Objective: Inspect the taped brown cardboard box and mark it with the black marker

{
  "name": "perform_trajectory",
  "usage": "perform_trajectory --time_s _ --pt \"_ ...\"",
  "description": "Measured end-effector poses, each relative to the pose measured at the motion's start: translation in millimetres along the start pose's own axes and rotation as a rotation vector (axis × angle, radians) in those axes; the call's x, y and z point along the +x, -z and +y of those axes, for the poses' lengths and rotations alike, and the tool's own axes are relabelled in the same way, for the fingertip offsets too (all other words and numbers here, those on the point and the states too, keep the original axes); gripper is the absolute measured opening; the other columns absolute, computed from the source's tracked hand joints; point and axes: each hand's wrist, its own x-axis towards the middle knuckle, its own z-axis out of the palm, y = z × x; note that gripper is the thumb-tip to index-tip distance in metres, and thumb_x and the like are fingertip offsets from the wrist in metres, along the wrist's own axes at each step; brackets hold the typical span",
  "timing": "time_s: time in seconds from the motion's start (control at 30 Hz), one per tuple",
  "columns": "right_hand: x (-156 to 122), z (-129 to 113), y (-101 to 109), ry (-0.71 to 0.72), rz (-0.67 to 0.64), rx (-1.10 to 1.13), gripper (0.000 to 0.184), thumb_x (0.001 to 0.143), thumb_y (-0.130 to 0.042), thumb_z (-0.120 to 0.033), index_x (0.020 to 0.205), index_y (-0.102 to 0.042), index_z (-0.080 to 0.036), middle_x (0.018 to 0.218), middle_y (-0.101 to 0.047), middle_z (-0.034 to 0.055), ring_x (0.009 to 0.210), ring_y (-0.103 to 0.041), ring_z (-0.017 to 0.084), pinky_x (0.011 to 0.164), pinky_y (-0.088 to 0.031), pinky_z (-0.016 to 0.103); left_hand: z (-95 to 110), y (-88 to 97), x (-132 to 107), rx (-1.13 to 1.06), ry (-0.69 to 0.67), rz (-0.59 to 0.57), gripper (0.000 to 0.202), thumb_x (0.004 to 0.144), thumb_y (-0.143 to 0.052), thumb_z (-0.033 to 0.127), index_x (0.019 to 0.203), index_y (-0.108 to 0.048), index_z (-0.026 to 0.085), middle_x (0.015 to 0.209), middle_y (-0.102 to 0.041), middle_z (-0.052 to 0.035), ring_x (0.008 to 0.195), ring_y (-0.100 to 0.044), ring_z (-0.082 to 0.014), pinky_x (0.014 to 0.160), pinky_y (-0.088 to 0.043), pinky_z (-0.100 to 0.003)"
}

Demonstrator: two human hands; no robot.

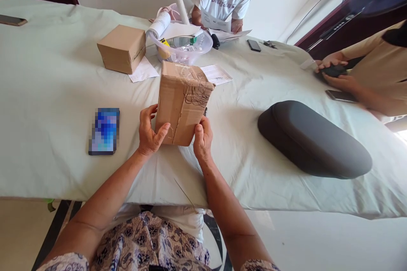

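A brown cardboard box (173, 106) with dark pen scribbles on its right side is held tilted over the cloth-covered table, in front of my body. My left hand (151, 131) grips its lower left side, the thumb lying across the near face. At the lower right corner, my right hand (202, 137) is closed on the box with its thumb in front. The far fingers of both hands are partly hidden behind the cardboard. Just above my right hand a small dark object (206, 111) pokes out, too little of it showing to name.
Behind stand another cardboard box (119, 48) and a plastic basin (187, 56) with a bottle and paper rolls. A phone (104, 131) lies left, a dark padded seat (314, 139) right. One person (219, 4) holds papers across the table; another person's hands (333, 70) are at right.
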Motion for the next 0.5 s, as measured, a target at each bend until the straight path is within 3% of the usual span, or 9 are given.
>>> perform_trajectory --time_s 0.13,0.23,0.37,0.5 --pt "-1.2 0.6 -2.4 -0.031 -0.047 -0.006 0.047 0.094 -0.052 -0.067 0.105 -0.064 -0.023 0.100 -0.071 0.0068 0.094 -0.067 0.022 0.087 -0.055 0.041 -1.8 -3.0 0.3 -0.085 0.057 -0.076 0.081 0.086 -0.064 0.071 0.146 -0.042 0.021 0.143 -0.057 -0.0174 0.131 -0.059 -0.0314 0.108 -0.052 -0.046" --pt "-3.6 5.2 -3.5 -0.002 -0.047 0.044 0.053 0.090 -0.060 -0.067 0.120 -0.060 -0.024 0.117 -0.069 0.0108 0.109 -0.067 0.026 0.093 -0.056 0.045 -5.2 -6.1 -2.9 -0.111 0.083 -0.107 0.097 0.081 -0.071 0.072 0.155 -0.032 0.023 0.152 -0.051 -0.0195 0.139 -0.055 -0.0341 0.112 -0.049 -0.049" --pt "-3.2 8.4 0.9 0.062 -0.004 0.145 0.082 0.088 -0.059 -0.072 0.155 -0.033 -0.032 0.150 -0.053 0.0167 0.135 -0.059 0.031 0.103 -0.054 0.053 -13.3 -10.4 -9.6 -0.092 0.099 -0.094 0.107 0.074 -0.075 0.076 0.157 -0.031 0.023 0.153 -0.049 -0.0215 0.143 -0.051 -0.0380 0.112 -0.049 -0.053" --pt "2.5 -0.8 8.5 0.183 -0.013 0.146 0.080 0.091 -0.059 -0.068 0.159 -0.024 -0.042 0.165 -0.039 0.0130 0.142 -0.054 0.033 0.106 -0.054 0.056 -20.7 -12.7 -12.3 -0.118 0.071 -0.146 0.120 0.065 -0.079 0.080 0.159 -0.029 0.027 0.157 -0.046 -0.0208 0.145 -0.049 -0.0398 0.115 -0.047 -0.055"
